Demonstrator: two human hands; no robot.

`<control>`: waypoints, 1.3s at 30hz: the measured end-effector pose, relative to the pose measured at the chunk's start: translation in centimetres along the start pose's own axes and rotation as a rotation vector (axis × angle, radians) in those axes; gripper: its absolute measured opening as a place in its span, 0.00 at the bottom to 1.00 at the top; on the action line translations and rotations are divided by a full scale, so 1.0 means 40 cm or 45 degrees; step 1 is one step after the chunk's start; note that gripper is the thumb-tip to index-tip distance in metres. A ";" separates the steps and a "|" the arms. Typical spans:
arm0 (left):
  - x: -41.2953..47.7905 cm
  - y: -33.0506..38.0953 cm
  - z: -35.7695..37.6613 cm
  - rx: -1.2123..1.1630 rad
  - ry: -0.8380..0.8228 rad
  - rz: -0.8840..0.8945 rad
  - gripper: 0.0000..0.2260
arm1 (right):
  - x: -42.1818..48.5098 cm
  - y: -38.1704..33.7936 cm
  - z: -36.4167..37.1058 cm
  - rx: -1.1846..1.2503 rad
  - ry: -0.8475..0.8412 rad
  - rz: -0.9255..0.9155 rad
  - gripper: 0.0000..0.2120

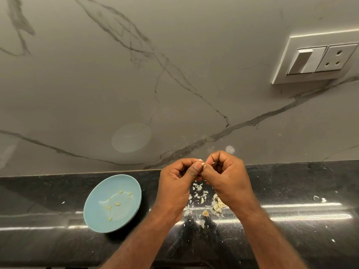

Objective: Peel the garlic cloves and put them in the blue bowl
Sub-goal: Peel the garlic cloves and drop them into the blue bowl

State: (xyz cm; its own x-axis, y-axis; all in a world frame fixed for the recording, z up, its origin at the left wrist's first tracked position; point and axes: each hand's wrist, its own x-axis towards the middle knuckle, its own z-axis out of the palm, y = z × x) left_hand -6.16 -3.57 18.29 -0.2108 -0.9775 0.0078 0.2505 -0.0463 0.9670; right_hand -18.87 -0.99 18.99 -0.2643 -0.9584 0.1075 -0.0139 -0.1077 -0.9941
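A small garlic clove [202, 164] is pinched between my left hand [177, 181] and my right hand [226, 175], raised above the black counter. Both hands have curled fingers, thumbs meeting at the clove, most of which is hidden by them. The blue bowl [97, 214] sits on the counter to the left of my left hand, with several peeled cloves [117, 204] scattered in it. A heap of unpeeled cloves [217, 205] lies under my right wrist, with loose white skins [197, 193] below the hands.
The black stone counter [291, 191] runs across the view, ending at a marble-patterned wall [136, 84]. A white switch and socket plate [318, 59] is on the wall at the upper right. Small skin scraps [318, 199] lie at the right.
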 end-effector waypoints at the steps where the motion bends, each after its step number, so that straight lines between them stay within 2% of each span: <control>1: 0.000 0.001 -0.001 0.000 -0.002 -0.003 0.08 | 0.001 0.000 0.000 -0.024 0.003 -0.010 0.08; 7: 0.014 0.007 -0.013 -0.017 0.004 -0.008 0.07 | 0.005 0.001 -0.004 0.137 -0.042 0.099 0.01; 17: 0.020 0.014 -0.026 0.210 -0.026 0.079 0.06 | 0.012 0.007 -0.011 0.232 -0.080 0.225 0.01; 26: 0.019 0.010 -0.030 0.472 0.035 0.291 0.11 | 0.009 0.001 -0.003 0.259 -0.022 0.255 0.01; 34: 0.010 0.016 -0.022 0.362 0.021 0.282 0.08 | -0.003 -0.006 0.023 0.225 0.085 0.121 0.05; 39: 0.007 0.029 -0.011 0.064 0.002 0.058 0.06 | 0.000 -0.004 0.026 0.188 0.106 0.120 0.07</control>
State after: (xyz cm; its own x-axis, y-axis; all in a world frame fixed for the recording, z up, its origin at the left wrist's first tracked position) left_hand -5.52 -3.98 19.32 -0.1989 -0.9787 0.0517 0.2118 0.0085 0.9773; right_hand -17.85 -1.24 19.16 -0.3369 -0.9415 0.0062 0.1548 -0.0618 -0.9860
